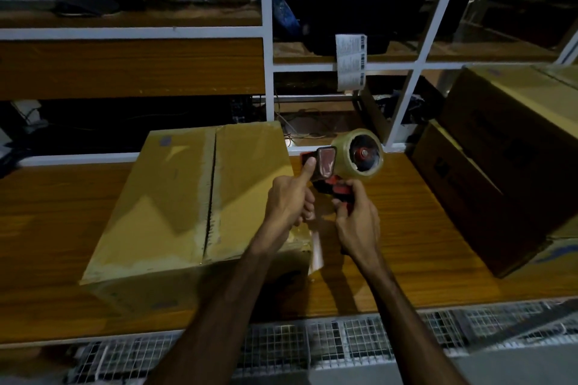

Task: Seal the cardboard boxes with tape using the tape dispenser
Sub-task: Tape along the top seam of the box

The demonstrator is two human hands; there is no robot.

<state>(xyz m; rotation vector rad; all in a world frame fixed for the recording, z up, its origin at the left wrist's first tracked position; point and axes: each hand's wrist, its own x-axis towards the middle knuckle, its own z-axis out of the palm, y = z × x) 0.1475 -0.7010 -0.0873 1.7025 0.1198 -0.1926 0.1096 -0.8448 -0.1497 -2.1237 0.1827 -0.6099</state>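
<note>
The right hand (356, 219) grips the red handle of the tape dispenser (344, 166), fingers curled round it, holding it up above the counter (422, 244) just right of the cardboard box (175, 197). The left hand (291, 200) has its lower fingers curled, while 1 finger reaches up and presses on the dispenser's front end beside the flap; I cannot tell if it pinches a tape end. A clear tape roll (359, 151) sits on the dispenser's hub, facing the camera. The box lies on the counter with both top flaps closed and a dark centre seam running along its length. To the right, 2 more cardboard boxes (500, 166) are stacked on the counter. A paper label strip (350, 62) hangs from the white shelf frame (266, 40) behind.
</note>
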